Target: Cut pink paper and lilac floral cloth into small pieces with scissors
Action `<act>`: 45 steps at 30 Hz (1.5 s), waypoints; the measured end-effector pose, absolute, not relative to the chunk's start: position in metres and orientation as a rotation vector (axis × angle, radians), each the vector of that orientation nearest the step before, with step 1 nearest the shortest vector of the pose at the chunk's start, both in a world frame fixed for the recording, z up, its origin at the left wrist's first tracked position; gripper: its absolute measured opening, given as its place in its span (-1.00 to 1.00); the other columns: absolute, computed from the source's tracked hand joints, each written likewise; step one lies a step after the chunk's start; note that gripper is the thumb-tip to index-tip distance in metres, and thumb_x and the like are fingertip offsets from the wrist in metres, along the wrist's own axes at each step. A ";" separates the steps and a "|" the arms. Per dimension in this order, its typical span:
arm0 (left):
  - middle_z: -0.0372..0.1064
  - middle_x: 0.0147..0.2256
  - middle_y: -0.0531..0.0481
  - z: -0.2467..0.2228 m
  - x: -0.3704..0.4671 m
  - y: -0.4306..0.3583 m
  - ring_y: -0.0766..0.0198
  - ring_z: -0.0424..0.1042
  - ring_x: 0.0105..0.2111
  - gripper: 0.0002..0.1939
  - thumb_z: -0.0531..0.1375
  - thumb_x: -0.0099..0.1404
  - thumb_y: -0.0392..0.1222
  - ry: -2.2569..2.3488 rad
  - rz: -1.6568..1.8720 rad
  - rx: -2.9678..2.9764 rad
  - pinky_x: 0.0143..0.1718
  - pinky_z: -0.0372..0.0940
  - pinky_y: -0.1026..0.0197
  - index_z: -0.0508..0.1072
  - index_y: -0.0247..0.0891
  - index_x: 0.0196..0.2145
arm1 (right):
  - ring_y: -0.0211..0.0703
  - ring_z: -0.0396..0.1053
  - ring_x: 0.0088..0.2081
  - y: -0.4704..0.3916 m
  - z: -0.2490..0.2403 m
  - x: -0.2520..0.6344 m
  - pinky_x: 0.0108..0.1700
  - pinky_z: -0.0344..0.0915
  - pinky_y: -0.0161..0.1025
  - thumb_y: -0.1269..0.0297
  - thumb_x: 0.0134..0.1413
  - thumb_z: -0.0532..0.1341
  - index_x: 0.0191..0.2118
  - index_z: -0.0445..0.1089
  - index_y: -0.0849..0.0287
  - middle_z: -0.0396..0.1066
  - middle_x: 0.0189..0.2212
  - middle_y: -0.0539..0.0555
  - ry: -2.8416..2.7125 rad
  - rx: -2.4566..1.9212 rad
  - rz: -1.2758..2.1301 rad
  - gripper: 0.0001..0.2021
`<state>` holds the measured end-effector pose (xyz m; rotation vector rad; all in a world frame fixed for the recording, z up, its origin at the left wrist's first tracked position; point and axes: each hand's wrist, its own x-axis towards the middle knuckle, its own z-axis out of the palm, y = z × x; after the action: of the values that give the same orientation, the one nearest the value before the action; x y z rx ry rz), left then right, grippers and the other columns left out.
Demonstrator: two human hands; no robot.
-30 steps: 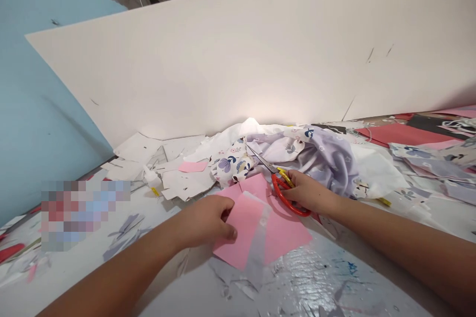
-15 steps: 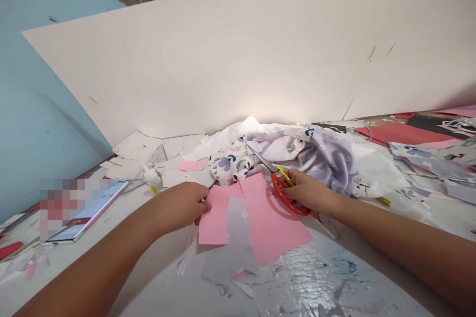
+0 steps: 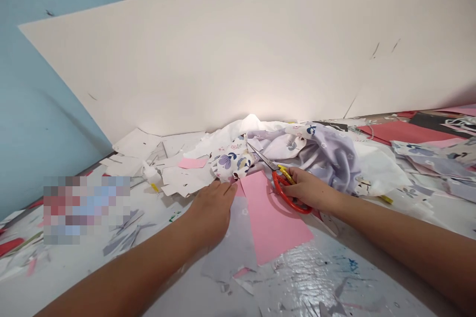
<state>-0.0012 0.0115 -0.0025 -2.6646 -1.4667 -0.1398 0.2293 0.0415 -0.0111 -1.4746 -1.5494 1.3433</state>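
My right hand (image 3: 303,189) is closed round the red and yellow handles of the scissors (image 3: 284,183), whose blades look closed and point up and left over the fabric. A large pink paper (image 3: 273,223) lies flat on the table beneath the handles. To its left is a grey-lilac piece (image 3: 234,245) with a small flower print. My left hand (image 3: 213,208) rests palm down by the pink paper's left side, its fingers over the upper edge; what lies under it is mostly hidden. Floral fabric (image 3: 230,161) sits just beyond the fingertips.
Behind are crumpled lilac cloth (image 3: 330,153) and a white board (image 3: 238,59). Paper scraps (image 3: 186,181) and a small white bottle (image 3: 151,174) are at the left, near a blurred patch. Red sheets (image 3: 405,132) and fabric pieces (image 3: 431,158) lie at the right.
My left hand has moved right, from the edge of the smaller pink piece to over it, and its fingers have spread flatter. My right hand and the scissors have barely moved.
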 end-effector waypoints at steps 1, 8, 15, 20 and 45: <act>0.29 -0.16 -0.13 -0.008 -0.002 0.014 0.11 0.24 -0.18 -0.61 -0.07 0.14 -0.36 -1.460 -0.148 -2.676 -0.21 0.16 0.09 0.26 -0.23 -0.06 | -0.43 0.04 -0.76 0.042 -0.011 0.229 -0.75 -0.05 -0.48 0.52 -0.28 0.15 -0.49 0.13 0.15 0.13 -0.76 -0.18 -1.548 -1.479 1.344 -0.81; 0.28 -0.38 -0.02 -0.009 -0.006 0.022 0.18 0.22 -0.29 -0.73 -0.05 0.05 -0.41 -1.538 -0.217 -2.766 -0.27 0.14 0.13 0.34 -0.19 -0.34 | -0.44 0.02 -0.76 0.040 -0.008 0.229 -0.75 -0.05 -0.48 0.52 -0.23 0.13 -0.49 0.12 0.15 0.13 -0.77 -0.18 -1.534 -1.478 1.356 -0.83; 0.29 -0.40 0.01 0.000 -0.004 0.024 0.18 0.21 -0.26 -0.77 -0.07 0.11 -0.36 -1.523 -0.180 -2.843 -0.21 0.09 0.08 0.34 -0.19 -0.47 | -0.43 0.04 -0.74 0.042 -0.013 0.232 -0.75 -0.05 -0.48 0.51 -0.26 0.15 -0.47 0.15 0.15 0.15 -0.75 -0.17 -1.541 -1.445 1.362 -0.82; 0.24 -0.49 0.05 0.009 -0.006 0.022 0.25 0.21 -0.42 -0.86 -0.06 0.02 -0.39 -1.604 -0.094 -2.800 -0.35 0.08 0.18 0.22 -0.22 -0.54 | -0.43 0.03 -0.74 0.044 -0.017 0.234 -0.74 -0.05 -0.47 0.51 -0.28 0.14 -0.47 0.15 0.15 0.15 -0.73 -0.16 -1.557 -1.383 1.387 -0.83; 0.36 -0.09 0.08 -0.009 -0.019 -0.007 0.26 0.21 0.01 -0.62 -0.06 -0.17 -0.60 -1.116 -0.420 -3.333 0.00 0.13 0.23 0.31 -0.21 -0.47 | -0.41 0.08 -0.73 0.046 -0.018 0.236 -0.71 0.01 -0.46 0.49 -0.27 0.13 -0.46 0.15 0.15 0.18 -0.74 -0.15 -1.565 -1.368 1.386 -0.83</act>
<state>-0.0189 -0.0068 -0.0089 -3.3326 -1.1156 -0.4200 0.2362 0.0464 -0.0184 -1.3679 -1.5647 1.3857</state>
